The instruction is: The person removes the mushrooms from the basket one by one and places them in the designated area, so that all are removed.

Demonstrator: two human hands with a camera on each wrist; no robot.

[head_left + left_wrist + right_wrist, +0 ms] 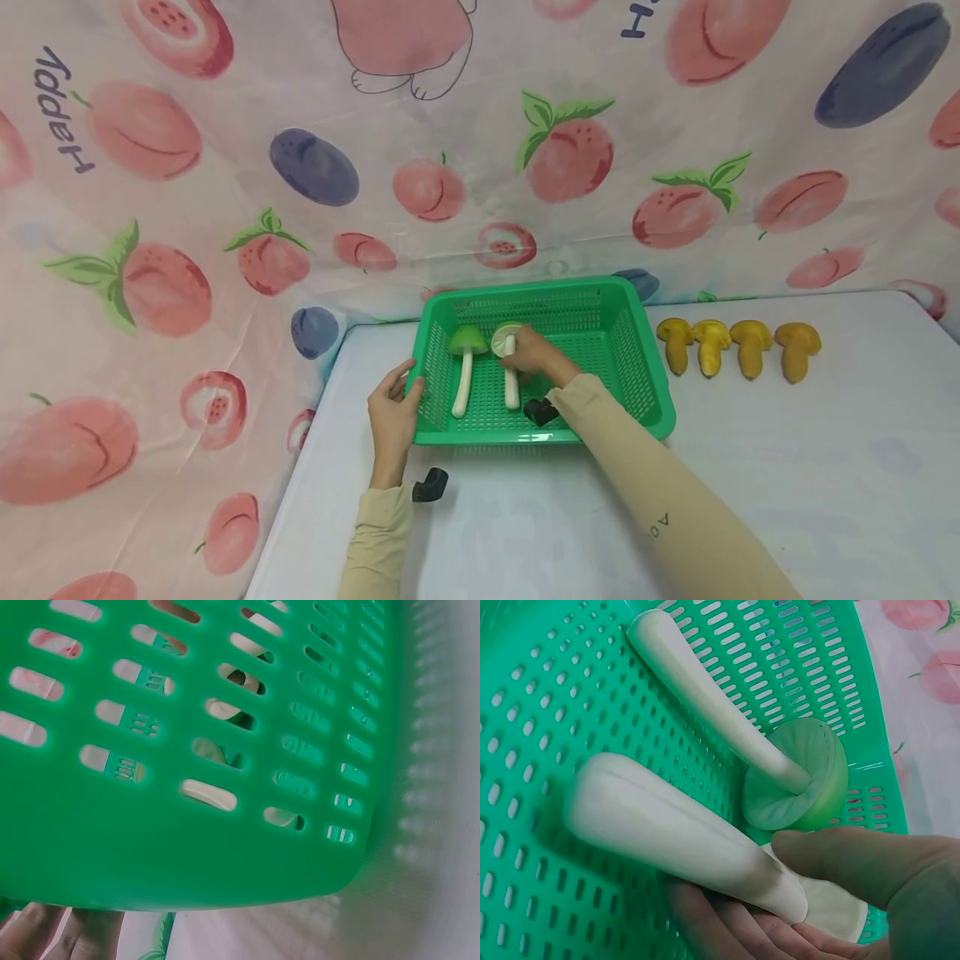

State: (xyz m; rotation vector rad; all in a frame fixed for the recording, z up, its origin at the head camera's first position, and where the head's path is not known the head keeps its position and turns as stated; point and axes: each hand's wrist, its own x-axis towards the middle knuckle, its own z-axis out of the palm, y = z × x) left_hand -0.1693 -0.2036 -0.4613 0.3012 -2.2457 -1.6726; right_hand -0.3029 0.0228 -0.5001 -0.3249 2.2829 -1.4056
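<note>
Inside the green plastic basket, my right hand grips a white-stemmed toy mushroom near its cap, the pale ribbed underside turned up. In the right wrist view the thumb lies over the top of this mushroom's stem, and the other fingers are beneath it. Another mushroom, green-capped with a long white stem, lies to its left in the basket. My left hand touches the basket's left rim with fingers and thumb spread; in the left wrist view the basket's edge hides the fingertips.
Several yellow-brown mushrooms lie in a row on the white table, right of the basket. A fruit-printed cloth hangs right behind the basket and down the left side. Each wrist carries a small black device.
</note>
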